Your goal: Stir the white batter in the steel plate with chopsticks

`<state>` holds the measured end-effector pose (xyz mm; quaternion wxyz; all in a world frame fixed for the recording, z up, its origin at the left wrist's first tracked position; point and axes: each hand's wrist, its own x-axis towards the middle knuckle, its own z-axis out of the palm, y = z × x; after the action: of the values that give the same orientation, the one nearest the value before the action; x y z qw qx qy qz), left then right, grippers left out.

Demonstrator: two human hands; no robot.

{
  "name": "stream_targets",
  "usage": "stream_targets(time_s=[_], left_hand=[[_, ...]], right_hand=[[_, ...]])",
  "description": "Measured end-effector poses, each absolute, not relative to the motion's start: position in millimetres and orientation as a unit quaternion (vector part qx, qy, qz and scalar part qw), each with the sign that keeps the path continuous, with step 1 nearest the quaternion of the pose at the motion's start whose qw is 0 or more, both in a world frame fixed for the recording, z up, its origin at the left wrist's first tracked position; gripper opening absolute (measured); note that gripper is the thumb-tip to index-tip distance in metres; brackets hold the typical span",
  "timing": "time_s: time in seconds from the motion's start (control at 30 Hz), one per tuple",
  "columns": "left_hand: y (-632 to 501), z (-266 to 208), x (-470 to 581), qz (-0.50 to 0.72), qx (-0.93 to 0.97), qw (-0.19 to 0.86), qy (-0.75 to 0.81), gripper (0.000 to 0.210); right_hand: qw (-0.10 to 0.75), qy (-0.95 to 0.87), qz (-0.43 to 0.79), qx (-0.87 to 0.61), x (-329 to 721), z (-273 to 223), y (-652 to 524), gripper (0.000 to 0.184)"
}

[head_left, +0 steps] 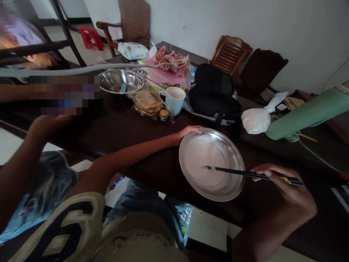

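A shallow metal basin stands on the dark table with a pale, pinkish-white mixture in its bottom. My left hand grips the basin's far left rim, with the fingers over the edge. In my right hand, at the basin's right side, is a pair of black chopsticks. Their tips reach into the mixture and are coated with it. A tied plastic bag of white powder sits beyond the basin to the right.
Behind the basin are a white mug, a small jar, packaged food and an open black case. Another metal basin stands farther left. A green cylinder slants at right. Another person's arms rest at left.
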<state>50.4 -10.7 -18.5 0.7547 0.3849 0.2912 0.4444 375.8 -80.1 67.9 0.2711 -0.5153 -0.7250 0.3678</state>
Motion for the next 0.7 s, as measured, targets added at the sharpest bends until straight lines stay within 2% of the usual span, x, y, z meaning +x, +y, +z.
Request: stream_targets(time_s=[0.1,0.3,0.5,0.7], left_hand=[[-11,-19,50,0.445,0.386,0.756,0.287,0.02],[-12,-16,49,0.432,0.374,0.764,0.299,0.023],[-12,-17,49,0.439,0.382,0.759,0.29,0.023],[-15,-13,49,0.436,0.376,0.76,0.303,0.018]], right_hand=[[0.321,-0.679,0.338,-0.567,373,67,-78,0.025],[0.277,-0.719,0.393,-0.503,366,67,-88,0.023],[0.322,-0.707,0.326,-0.538,367,66,-78,0.025],[0.253,-0.758,0.356,-0.485,372,73,-83,0.025]])
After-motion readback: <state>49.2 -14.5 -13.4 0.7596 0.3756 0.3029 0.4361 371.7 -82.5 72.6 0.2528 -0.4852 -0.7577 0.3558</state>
